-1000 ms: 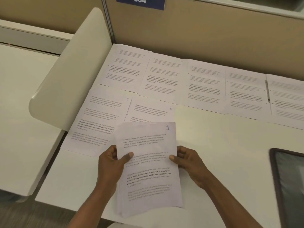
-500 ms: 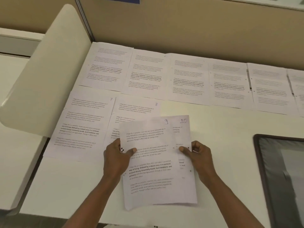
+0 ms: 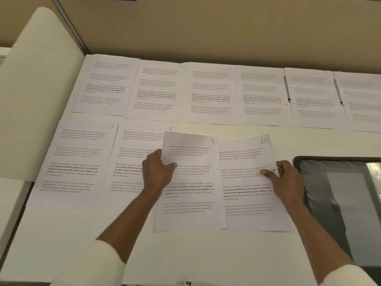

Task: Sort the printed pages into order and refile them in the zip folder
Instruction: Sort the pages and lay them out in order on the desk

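My left hand pinches the left edge of the page numbered 9, which overlaps the right side of page 8. My right hand grips the right edge of the page numbered 10, lying beside page 9 and tucked slightly under it. Page 7 lies flat at the left of this near row. A far row of several printed pages runs along the partition. The dark zip folder lies at the right, partly out of view.
The white desk ends at a beige partition wall behind the far row. A rounded white divider panel rises at the left edge of the desk. A lower white surface sits to the left.
The held pages have been spread apart: page 10 slid right with my right hand, page 9 stayed with my left. Both pages moved up the desk into line with pages 7 and 8.
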Motion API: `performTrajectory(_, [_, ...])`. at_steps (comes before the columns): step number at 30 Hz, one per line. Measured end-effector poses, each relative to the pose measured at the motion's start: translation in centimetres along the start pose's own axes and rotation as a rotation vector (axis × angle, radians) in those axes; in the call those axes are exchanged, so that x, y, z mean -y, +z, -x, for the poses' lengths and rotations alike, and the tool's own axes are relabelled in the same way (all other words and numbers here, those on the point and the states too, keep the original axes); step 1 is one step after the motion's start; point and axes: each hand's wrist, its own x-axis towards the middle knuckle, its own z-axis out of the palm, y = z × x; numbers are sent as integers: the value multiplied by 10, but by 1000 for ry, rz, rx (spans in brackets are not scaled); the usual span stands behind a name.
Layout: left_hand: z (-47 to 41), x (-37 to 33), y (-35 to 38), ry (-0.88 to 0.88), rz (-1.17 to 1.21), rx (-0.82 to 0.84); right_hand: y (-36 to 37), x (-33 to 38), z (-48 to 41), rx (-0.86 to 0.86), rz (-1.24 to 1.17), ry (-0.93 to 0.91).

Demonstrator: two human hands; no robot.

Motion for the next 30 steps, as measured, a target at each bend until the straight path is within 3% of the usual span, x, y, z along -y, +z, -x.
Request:
performTrajectory(10, [-15, -20, 30, -10, -257, -86, -12, -21, -22, -20, 9, 60])
performTrajectory(17, [-6, -35, 45, -12, -299, -171, -17, -17, -24, -27, 20, 39])
performTrajectory(20, [10, -38, 52, 166, -492, -273, -20, -22, -16, -98, 162, -137])
performTrajectory(23, [28, -26, 61, 375, -629, -169, -18, -29, -1, -168, 287, -430])
performTrajectory(26, [45, -1, 72, 474, -631, -12, -6, -32, 21, 15, 323, -589])
performTrajectory(30, [64, 25, 84, 527, -694, 71, 15, -37, 44, 131, 451, -592])
